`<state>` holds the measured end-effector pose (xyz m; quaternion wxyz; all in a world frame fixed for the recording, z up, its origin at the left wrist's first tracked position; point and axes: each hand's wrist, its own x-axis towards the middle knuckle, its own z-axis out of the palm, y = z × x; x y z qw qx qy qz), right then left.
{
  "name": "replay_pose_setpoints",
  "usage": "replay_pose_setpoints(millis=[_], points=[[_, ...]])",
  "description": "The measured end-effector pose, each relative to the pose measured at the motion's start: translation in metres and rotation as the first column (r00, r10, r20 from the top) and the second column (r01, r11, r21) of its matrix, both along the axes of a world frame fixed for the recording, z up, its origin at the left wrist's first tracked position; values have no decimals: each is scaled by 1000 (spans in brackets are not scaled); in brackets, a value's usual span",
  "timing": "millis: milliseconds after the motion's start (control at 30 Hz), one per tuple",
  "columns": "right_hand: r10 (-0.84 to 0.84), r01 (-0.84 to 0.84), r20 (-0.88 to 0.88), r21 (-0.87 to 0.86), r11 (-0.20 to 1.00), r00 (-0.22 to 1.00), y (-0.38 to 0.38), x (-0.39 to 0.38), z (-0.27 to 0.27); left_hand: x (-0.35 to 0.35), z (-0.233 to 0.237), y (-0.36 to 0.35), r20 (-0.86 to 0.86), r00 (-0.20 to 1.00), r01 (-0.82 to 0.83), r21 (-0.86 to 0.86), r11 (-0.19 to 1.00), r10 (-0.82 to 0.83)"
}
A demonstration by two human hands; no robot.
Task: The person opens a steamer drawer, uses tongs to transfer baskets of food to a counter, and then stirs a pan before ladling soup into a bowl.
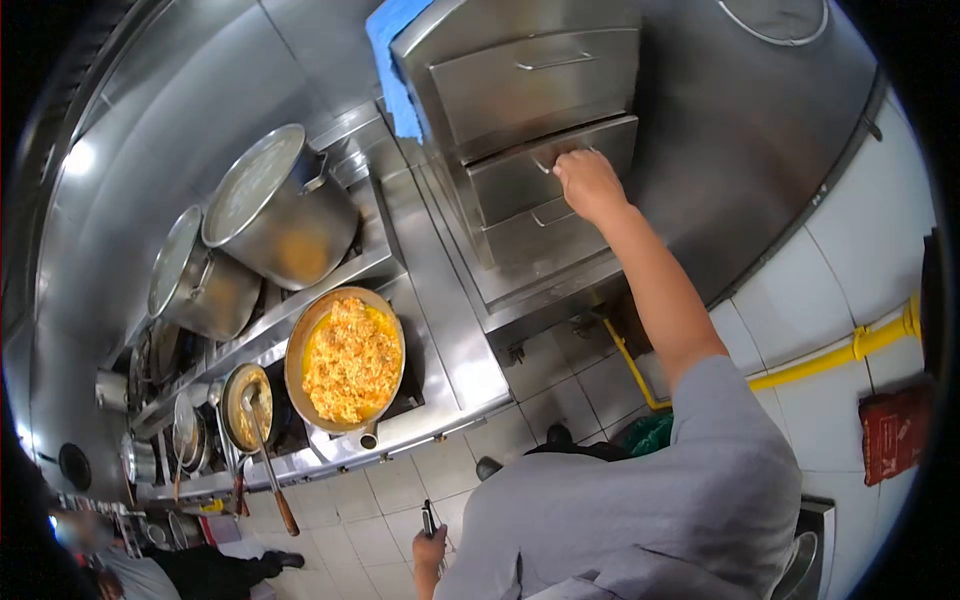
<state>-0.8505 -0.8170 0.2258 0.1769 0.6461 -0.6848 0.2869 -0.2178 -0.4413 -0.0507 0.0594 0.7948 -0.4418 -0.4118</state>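
My right hand [588, 183] is closed round the handle of the middle drawer [520, 178] of a steel drawer unit. Low in the view, my left hand [430, 547] is closed on a dark handle [429, 516] of a utensil whose other end I cannot make out. Left of the drawers, a wide pan [394, 300] on the stove holds orange-yellow food [348, 362].
Two large steel pots [315, 225] [222, 300] stand at the back of the stove. Smaller pans [232, 435] with ladles sit farther left. A blue cloth [397, 60] hangs on the drawer unit. Another person [180, 575] is at lower left. A yellow pipe [800, 373] runs along the right.
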Motion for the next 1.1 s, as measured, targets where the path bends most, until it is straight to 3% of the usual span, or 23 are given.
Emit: replay_pose_setpoints(millis=[100, 300, 367, 433, 600, 700, 800, 867, 933, 1033, 1100], points=[[55, -57, 38, 44, 997, 998, 55, 0, 6, 4, -2, -39, -25, 998, 54, -80, 995, -56], [113, -102, 176, -69, 992, 978, 176, 7, 3, -34, 36, -89, -94, 975, 178, -212, 961, -202], [93, -109, 225, 59, 992, 970, 216, 10, 16, -50, 42, -100, -115, 966, 198, -246, 949, -232], [82, -102, 221, 80, 992, 972, 249, 12, 24, -70, 60, -108, -123, 955, 231, -254, 939, -269], [62, -101, 226, 164, 981, 972, 299, 15, 32, -105, 92, -134, -213, 917, 250, -348, 903, -336], [52, -84, 268, 110, 990, 962, 306, 16, 27, -130, 134, -153, -281, 903, 225, -339, 914, -326], [59, -67, 332, 11, 998, 942, 307, 14, 15, -140, 158, -180, -507, 767, 108, -502, 858, -393], [29, -7, 367, -61, 998, 930, 307, 17, 12, -162, 207, -202, -572, 663, 34, -622, 782, -484], [8, 20, 329, -83, 996, 944, 307, 19, 16, -192, 257, -227, -681, 477, -222, -705, 673, -556], [-36, 76, 293, -128, 989, 956, 307, 24, 14, -236, 319, -276, -663, 135, -462, -700, 545, -737], [-52, 102, 296, -156, 983, 954, 307, 29, 11, -283, 361, -295, -593, 47, -386, -753, 534, -803]])
